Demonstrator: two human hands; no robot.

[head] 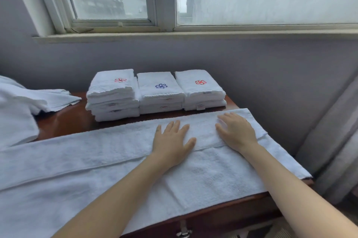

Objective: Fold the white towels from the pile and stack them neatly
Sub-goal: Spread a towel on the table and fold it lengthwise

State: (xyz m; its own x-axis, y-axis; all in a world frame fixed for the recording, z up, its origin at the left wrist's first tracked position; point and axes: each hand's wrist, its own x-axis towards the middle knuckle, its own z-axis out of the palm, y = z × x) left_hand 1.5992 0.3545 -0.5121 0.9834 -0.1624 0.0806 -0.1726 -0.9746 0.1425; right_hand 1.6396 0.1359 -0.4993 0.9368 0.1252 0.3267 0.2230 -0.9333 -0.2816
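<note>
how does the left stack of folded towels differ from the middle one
The left stack has a red emblem on top; the middle stack has a blue one. The left stack looks taller than the middle stack, and its front edge sits nearer the camera. Both are white folded towels on the wooden table.

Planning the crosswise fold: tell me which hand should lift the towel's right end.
Right, probably. The right hand lies flat on the towel beside that end; the left hand rests further in, toward the middle.
</note>
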